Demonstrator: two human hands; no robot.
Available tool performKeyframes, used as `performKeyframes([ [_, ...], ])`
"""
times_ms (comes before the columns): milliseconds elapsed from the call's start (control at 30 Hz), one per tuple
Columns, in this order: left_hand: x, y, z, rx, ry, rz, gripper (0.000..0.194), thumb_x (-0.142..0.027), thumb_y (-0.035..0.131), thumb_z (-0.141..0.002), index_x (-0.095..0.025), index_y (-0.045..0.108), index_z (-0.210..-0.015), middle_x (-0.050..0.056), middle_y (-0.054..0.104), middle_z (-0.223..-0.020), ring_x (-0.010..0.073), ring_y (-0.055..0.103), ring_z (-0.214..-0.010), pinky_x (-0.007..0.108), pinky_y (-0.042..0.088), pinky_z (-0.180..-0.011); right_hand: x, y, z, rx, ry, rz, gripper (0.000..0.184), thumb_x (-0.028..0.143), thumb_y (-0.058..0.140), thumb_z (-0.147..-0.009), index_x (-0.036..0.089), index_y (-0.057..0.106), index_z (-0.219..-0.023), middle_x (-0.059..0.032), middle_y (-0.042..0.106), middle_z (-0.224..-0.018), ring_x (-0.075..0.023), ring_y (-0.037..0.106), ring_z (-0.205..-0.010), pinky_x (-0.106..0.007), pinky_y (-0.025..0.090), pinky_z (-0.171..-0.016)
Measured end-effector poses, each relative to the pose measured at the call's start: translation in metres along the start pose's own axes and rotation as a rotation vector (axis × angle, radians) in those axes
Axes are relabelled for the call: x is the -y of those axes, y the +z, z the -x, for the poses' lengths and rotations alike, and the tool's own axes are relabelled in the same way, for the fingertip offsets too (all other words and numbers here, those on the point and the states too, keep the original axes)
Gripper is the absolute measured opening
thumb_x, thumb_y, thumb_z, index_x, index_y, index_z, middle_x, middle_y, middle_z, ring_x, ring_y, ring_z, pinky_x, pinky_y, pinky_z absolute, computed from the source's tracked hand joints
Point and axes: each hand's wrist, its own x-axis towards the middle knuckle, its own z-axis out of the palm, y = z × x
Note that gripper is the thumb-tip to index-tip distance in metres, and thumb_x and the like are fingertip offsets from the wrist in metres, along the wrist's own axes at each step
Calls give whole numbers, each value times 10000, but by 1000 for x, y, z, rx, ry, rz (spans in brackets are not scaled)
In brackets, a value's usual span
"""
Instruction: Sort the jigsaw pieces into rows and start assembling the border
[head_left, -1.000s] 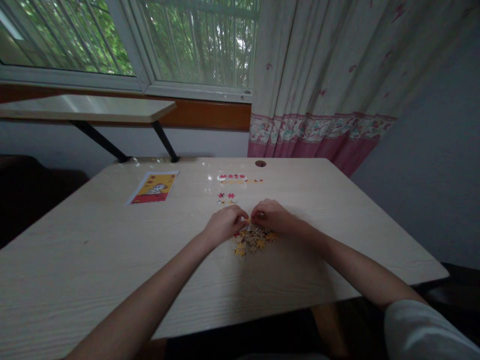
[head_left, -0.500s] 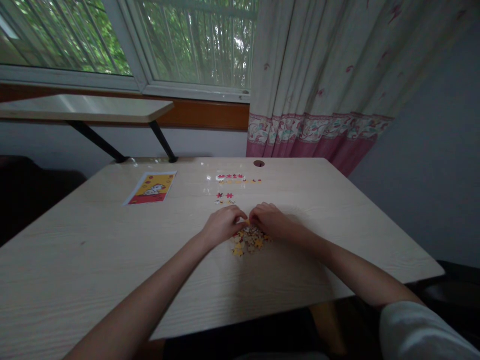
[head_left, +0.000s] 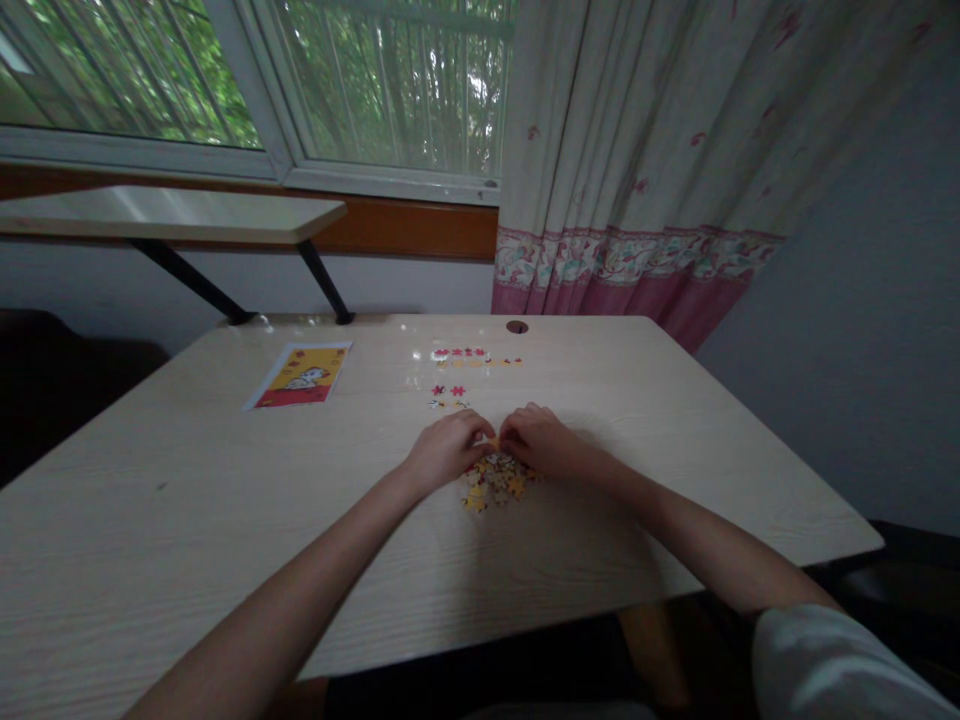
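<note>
A small yellow puzzle piece (head_left: 494, 443) shows between the fingertips of both hands, just above the far side of a loose pile of puzzle pieces (head_left: 498, 490). My left hand (head_left: 450, 446) pinches it from the left with thumb and forefinger. From the right, my right hand (head_left: 543, 438) has its curled fingers closed on the piece, partly hiding it. The pile mixes bare wooden backs with yellow and red faces; the hands cover some of its far edge. Beyond the hands lie two red pieces (head_left: 448, 391) with several white-and-yellow pieces (head_left: 450, 404) in front of them.
Farther back lie a row of red pieces (head_left: 460, 352) and a row of yellow pieces (head_left: 480, 363). A printed picture sheet (head_left: 304, 378) lies at the left on the wooden table (head_left: 225, 520). A raised shelf (head_left: 187, 215) stands at the back left, and a curtain (head_left: 600, 180) hangs behind.
My right hand's fingers have drawn in more tightly, with the hand turned slightly. My left hand keeps its pinch. The view has shifted a little; the pieces on the table look unmoved.
</note>
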Motion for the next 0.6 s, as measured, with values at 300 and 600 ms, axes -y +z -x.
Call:
performKeyframes([
  [300,-1,4,-2,-57,9,348,90,-229,560,-770,-158,612,-788,6,640,-755,115,543,-638,216,404,-577,-8,-2,0,-69,-68,-98,116,285,582,-804,182,633,-798,-27,629,-756,-139,510,-752,-256,332,-720],
  [600,-2,5,-8,-162,-245,1008,234,-320,667,-657,-124,612,-773,21,615,-640,87,497,-520,207,344,-484,-5,-14,1,-327,-180,42,232,353,463,-887,197,629,-844,-33,630,-786,-154,493,-769,-280,298,-709],
])
